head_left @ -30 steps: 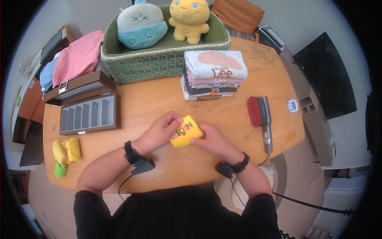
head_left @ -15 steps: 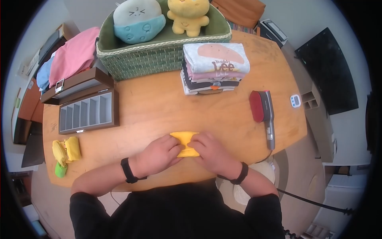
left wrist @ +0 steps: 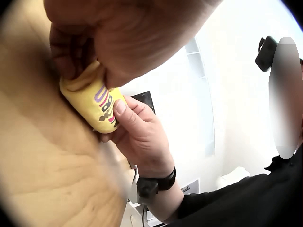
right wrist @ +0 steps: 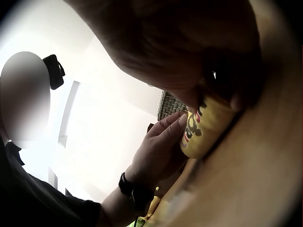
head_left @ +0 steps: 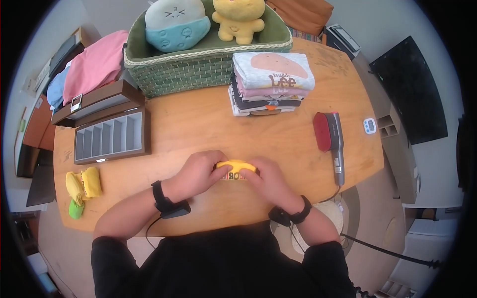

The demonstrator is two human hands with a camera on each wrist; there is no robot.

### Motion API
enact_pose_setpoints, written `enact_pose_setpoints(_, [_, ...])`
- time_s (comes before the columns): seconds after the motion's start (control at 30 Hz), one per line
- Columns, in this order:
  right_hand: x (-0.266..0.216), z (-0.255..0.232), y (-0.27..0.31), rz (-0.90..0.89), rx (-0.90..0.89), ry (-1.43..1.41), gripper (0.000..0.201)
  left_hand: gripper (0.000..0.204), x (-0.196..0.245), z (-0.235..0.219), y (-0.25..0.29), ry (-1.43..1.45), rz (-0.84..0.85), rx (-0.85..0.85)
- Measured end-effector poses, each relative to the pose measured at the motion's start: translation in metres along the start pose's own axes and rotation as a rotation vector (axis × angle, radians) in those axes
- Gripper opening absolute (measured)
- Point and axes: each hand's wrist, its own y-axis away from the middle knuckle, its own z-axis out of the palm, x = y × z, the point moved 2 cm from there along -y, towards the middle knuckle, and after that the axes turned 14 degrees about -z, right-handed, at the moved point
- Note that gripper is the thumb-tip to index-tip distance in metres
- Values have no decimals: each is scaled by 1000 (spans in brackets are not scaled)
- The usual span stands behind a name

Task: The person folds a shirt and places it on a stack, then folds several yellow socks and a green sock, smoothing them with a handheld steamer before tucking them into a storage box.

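A yellow cloth bundle with printed letters (head_left: pixel 235 169) is held just above or on the table, in front of the person's body; which of the two cannot be told. The left hand (head_left: pixel 198 174) grips its left end, thumb on the near side. At the other end the right hand (head_left: pixel 268 180) pinches it between thumb and fingers. In the left wrist view the bundle (left wrist: pixel 89 100) looks rolled, with a fold at one end and the right hand (left wrist: pixel 145 137) around the other. The right wrist view shows the left hand (right wrist: pixel 158 150) on the bundle (right wrist: pixel 204 128).
At the left lie yellow bundles (head_left: pixel 91 182) with a green piece (head_left: pixel 76 209), below an open compartment box (head_left: pixel 109 136). A green basket (head_left: pixel 184 74) with plush toys and a stack of folded shirts (head_left: pixel 271 82) stand behind. Rightward are a red-faced brush (head_left: pixel 325 131) and a small timer (head_left: pixel 369 125).
The yellow bundle was first tilted with its lettering up, then pressed low between both hands with a plain side up. Now it is level and thicker, lettering facing the body, both hands slightly farther from the body.
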Motion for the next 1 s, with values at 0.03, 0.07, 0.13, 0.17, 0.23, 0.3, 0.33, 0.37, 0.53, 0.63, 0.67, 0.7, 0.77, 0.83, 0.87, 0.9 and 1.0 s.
enact_pose_setpoints(0.03, [2, -1, -2, 33, -15, -3, 22, 20, 1, -1, -3, -10, -35, -5])
enact_pose_setpoints(0.07, [4, -1, -3, 67, -29, -6, 24, 22, 1, -1, -4, -20, -70, -11])
enact_pose_setpoints(0.13, [3, -1, -5, 117, -9, -37, 28, 21, 1, -1, -5, -20, -70, -24])
enact_pose_setpoints(0.17, [3, -1, -6, 166, 11, -68, 31, 21, 0, -1, -6, -21, -70, -35])
enact_pose_setpoints(0.23, [4, -1, -6, 156, 28, -64, 33, 22, -9, 1, -9, -55, -18, 7])
enact_pose_setpoints(0.3, [6, -1, -6, 146, 44, -61, 35, 24, -14, 1, -9, -88, 32, 49])
enact_pose_setpoints(0.33, [6, -2, -6, 90, 25, 16, 35, 25, -14, 0, -8, -84, 99, 36])
enact_pose_setpoints(0.37, [7, -3, -5, 36, 8, 93, 36, 27, -13, 1, -7, -79, 167, 20])
enact_pose_setpoints(0.53, [11, -2, 0, -168, -7, 186, 39, 34, -8, -7, -10, -181, 166, -115])
enact_pose_setpoints(0.63, [-2, -7, 0, -44, -78, 93, 40, 36, 0, -3, -8, -215, 119, -173])
enact_pose_setpoints(0.67, [-5, -8, 0, 54, -134, 33, 40, 36, 0, -2, -6, -217, 42, -191])
enact_pose_setpoints(0.7, [-10, -9, 1, 37, -156, 41, 40, 36, -4, 1, -4, -203, 35, -166])
enact_pose_setpoints(0.77, [-16, -9, 0, 58, -148, -1, 43, 36, -15, 6, 1, -162, 202, -116])
enact_pose_setpoints(0.83, [-5, -1, 1, -47, -135, -14, 44, 35, -24, 4, 8, -110, 192, -61])
enact_pose_setpoints(0.87, [2, 2, 0, -25, -152, -98, 46, 35, -27, 3, 14, -69, 203, -53])
enact_pose_setpoints(0.9, [4, 5, -5, 3, -167, -180, 48, 35, -28, -1, 22, -61, 187, -21])
enact_pose_setpoints(1.0, [-32, 13, -32, 274, -122, -617, 40, 34, -29, -17, 42, 74, 111, 39])
